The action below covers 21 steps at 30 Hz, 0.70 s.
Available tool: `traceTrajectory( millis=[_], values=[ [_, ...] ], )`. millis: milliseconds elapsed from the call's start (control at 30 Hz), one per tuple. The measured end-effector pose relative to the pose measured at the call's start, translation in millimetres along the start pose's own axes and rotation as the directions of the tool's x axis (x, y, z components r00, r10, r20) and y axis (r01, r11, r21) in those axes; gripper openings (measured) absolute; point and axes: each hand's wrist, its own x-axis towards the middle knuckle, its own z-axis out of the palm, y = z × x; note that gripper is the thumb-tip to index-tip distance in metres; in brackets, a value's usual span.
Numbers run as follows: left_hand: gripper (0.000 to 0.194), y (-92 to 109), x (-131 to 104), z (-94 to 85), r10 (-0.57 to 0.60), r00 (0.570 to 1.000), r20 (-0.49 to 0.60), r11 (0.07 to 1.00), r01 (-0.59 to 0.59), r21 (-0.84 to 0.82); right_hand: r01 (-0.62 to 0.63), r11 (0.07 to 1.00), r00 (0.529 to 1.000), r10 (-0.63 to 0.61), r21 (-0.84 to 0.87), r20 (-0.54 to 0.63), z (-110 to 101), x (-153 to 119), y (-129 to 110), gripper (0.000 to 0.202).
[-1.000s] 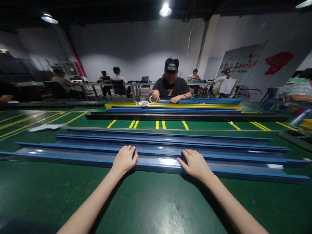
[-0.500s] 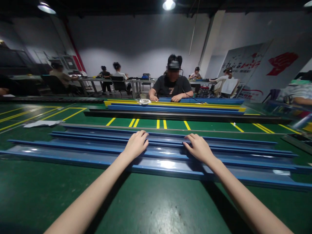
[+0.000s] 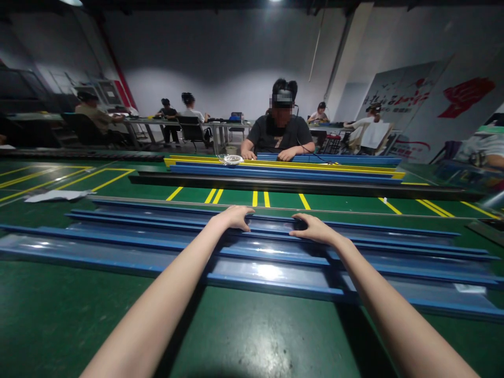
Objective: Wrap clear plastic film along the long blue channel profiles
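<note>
Glossy blue channel-shaped rails [image 3: 264,247] lay unlifted

Across the broad green tabletop [image 3: 98,315], they lay lengthwise in near-parallel rows. At the farthest rail [image 3: 271,225], the bare left hand [image 3: 236,217] and bare right hand [image 3: 315,229] reached over, each with thumb and fingers apart; contact could not be told. Judged from this, the reach looked nearly complete, while a firm hold and any lift looked undone.
</note>
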Motion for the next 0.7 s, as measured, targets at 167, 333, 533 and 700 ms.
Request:
traceTrajectory(
  millis=[167, 333, 533, 700],
  values=[
    [0.068, -0.1, 8.0, 2.0, 0.065, 0.997, 0.046, 0.996, -0.067, 0.05, 0.049, 0.992, 0.998, -0.053, -0.115, -0.035, 6.7, 3.6, 4.5, 0.062],
    [0.073, -5.6, 9.2, 11.9, -0.031, 0.997, 0.069, 0.996, 0.025, 0.081, -0.015, 0.973, 1.0, 0.015, -0.229, 0.0, 9.5, 11.2, 5.7, 0.065],
    [0.068, -14.7, 9.0, 10.9, 0.065, 0.997, 0.038, 0.99, -0.069, 0.121, 0.032, 0.979, 0.996, -0.049, -0.202, -0.076, 11.9, 11.1, 9.2, 0.066],
    [0.072, -11.1, 4.6, -11.2, 0.063, 0.995, 0.08, 0.977, -0.078, 0.2, 0.078, 0.982, 0.977, -0.109, -0.172, -0.184, 6.5, 5.2, 5.0, 0.069]
  ],
)
